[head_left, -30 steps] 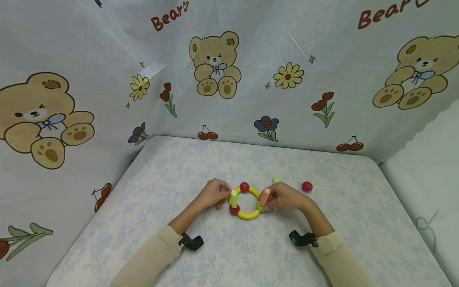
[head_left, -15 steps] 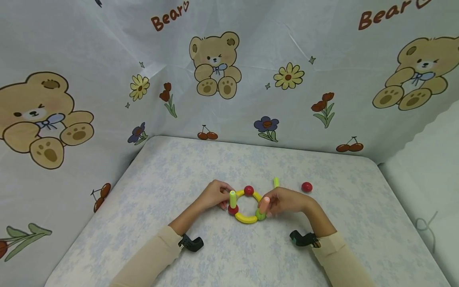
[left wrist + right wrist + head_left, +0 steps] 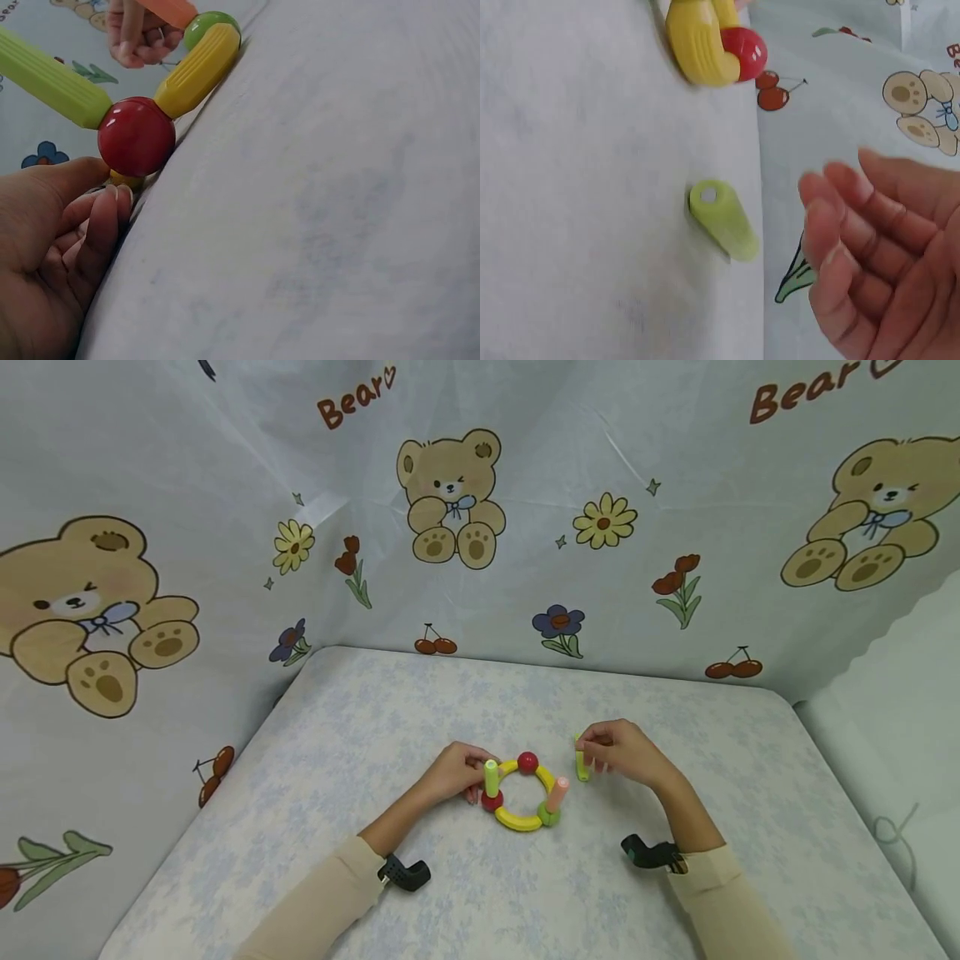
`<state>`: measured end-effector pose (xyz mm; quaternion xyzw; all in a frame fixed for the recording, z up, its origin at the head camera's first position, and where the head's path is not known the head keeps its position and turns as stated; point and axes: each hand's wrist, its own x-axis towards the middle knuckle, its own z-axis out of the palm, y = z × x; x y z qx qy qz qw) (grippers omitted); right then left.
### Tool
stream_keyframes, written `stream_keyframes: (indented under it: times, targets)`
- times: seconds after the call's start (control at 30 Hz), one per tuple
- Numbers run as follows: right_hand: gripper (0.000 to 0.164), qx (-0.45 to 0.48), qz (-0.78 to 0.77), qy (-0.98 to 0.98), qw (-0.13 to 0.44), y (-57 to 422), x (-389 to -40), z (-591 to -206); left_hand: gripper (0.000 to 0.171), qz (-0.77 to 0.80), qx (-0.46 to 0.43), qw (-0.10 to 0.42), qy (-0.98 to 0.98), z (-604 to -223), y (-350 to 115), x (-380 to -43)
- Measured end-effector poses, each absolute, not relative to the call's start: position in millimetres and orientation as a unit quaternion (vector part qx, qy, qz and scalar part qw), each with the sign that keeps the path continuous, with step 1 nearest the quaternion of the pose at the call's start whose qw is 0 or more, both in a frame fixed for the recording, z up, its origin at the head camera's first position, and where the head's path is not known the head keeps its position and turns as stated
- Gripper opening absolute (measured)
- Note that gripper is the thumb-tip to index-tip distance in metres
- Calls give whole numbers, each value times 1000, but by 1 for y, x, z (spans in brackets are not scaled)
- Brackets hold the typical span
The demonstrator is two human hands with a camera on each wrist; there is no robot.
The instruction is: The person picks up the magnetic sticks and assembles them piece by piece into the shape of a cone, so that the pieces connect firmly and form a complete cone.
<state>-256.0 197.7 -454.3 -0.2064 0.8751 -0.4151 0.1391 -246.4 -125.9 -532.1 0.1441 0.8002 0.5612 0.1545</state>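
Note:
A ring of yellow curved rods joined by balls lies on the table. A light green rod stands up from the left red ball, and an orange rod leans up from the green ball. Another red ball sits at the ring's far side. My left hand pinches the yellow rod just beside the left red ball. Over a loose light green rod hovers my right hand, fingers loosely bent, holding nothing; a gap shows in the right wrist view.
The table has a pale blue-patterned cover. Behind it hangs a cloth printed with bears and flowers. Each wrist wears a black camera mount. A thin cord lies beyond the table's right edge.
My right hand has left the orange rod and moved right and away to the loose green rod. The ring shifted slightly right and nearer. The loose red ball at right is now hidden.

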Motion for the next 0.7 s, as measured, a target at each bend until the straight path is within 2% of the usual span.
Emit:
stream_keyframes:
  times: [0.1, 0.2, 0.47, 0.7]
  targets:
    - [25, -155, -388, 902, 107, 200, -257, -455, 21, 554, 150, 151, 805, -534, -125, -246]
    - [26, -122, -357, 921, 102, 198, -259, -457, 21, 550, 151, 145, 808, -535, -124, -246]
    - [33, -82, -263, 950, 146, 186, -270, -467, 20, 550, 150, 145, 809, -535, -124, -245]
    - [38, -64, -271, 945, 170, 184, -280, -473, 20, 549, 153, 148, 808, -534, -126, -246]
